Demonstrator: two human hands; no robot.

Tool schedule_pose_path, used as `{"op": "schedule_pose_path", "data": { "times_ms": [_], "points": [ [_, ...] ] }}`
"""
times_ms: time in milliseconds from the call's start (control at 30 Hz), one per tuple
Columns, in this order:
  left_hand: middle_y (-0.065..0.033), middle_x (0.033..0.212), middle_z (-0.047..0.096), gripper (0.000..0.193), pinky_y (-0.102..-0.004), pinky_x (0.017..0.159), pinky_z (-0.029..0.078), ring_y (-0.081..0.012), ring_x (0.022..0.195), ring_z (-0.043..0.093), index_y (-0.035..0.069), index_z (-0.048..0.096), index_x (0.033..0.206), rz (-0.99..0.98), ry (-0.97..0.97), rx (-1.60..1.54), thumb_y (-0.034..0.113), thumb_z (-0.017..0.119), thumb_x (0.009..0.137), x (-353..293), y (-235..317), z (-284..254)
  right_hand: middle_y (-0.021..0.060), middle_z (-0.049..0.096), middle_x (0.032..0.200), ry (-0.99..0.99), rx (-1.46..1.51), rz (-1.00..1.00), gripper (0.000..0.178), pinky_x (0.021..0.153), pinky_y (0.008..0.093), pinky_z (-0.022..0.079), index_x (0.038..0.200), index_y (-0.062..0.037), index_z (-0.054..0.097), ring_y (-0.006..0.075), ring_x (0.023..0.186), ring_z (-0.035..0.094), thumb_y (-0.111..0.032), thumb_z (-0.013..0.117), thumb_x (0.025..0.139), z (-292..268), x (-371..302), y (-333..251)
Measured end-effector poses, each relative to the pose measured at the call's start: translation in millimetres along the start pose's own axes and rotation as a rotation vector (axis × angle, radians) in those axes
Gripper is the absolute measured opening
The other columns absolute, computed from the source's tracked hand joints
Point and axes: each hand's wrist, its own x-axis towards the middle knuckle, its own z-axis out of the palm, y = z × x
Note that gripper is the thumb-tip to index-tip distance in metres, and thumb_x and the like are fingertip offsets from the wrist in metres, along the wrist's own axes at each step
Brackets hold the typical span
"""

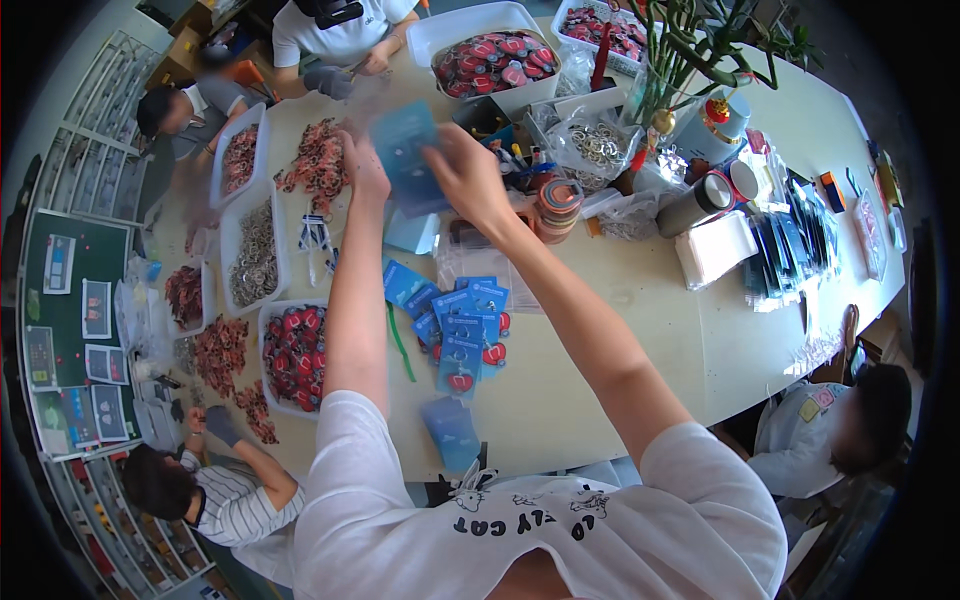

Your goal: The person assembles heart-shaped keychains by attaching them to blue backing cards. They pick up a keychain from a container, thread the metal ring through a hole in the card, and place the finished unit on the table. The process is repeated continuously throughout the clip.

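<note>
My right hand (468, 178) grips a stack of blue cards (404, 150) by its right edge, held up over the far part of the table. At the stack's left edge is my left hand (366, 168); its fingers are smeared by motion, so whether they grip the cards is unclear. Below my forearms lies a pile of blue cards with red keychains (462, 345). A separate few blue cards (450, 432) rest nearer the table's front edge. Under the raised stack sits a light blue packet (411, 232).
On the left, white bins hold metal rings (254, 255) and red pieces (297, 345). Orange-brown straps (318, 160) lie heaped beyond. A tub of red pieces (497, 65), tape rolls (557, 208), a thermos (694, 204) and packaged cards (790, 240) stand right. Other people sit around.
</note>
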Motion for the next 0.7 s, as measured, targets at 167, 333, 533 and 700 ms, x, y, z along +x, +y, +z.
{"op": "schedule_pose_path", "data": {
  "times_ms": [167,333,533,700],
  "points": [
    [-0.0107,0.150,0.031,0.080,-0.0390,0.112,0.023,-0.0256,0.137,0.030,0.002,0.032,0.143,-0.106,-0.072,0.048,0.064,0.014,0.094,1,0,-3,0.0274,0.065,0.086,-0.022,-0.417,0.003,0.026,0.075,0.0474,0.050,0.101,0.0010,0.063,0.0424,0.084,0.064,-0.010,0.062,0.078,35,39,51],
    [-0.0149,0.150,0.029,0.075,-0.0335,0.111,0.024,-0.0217,0.137,0.028,-0.001,0.026,0.144,-0.050,-0.111,0.048,0.058,0.026,0.097,13,-15,-18,0.0265,0.065,0.082,0.021,-0.375,-0.058,0.024,0.075,0.0473,0.051,0.099,0.0009,0.064,0.0430,0.079,0.064,-0.008,0.061,0.077,32,42,57],
    [-0.0122,0.135,0.048,0.070,-0.0348,0.104,0.034,-0.0242,0.123,0.046,0.004,0.039,0.139,-0.053,-0.029,-0.031,0.059,0.025,0.097,7,-5,-17,0.0268,0.065,0.084,-0.017,-0.469,0.007,0.027,0.077,0.0467,0.051,0.101,0.0016,0.063,0.0436,0.080,0.064,-0.008,0.061,0.076,48,45,50],
    [-0.0068,0.138,0.045,0.061,-0.0327,0.106,0.032,-0.0180,0.127,0.042,0.012,0.037,0.142,-0.013,-0.074,0.149,0.054,0.027,0.098,10,-4,-20,0.0286,0.063,0.080,0.013,-0.205,-0.164,0.021,0.071,0.0496,0.051,0.096,0.0016,0.062,0.0460,0.076,0.062,-0.006,0.057,0.077,49,33,29]
  ]
}}
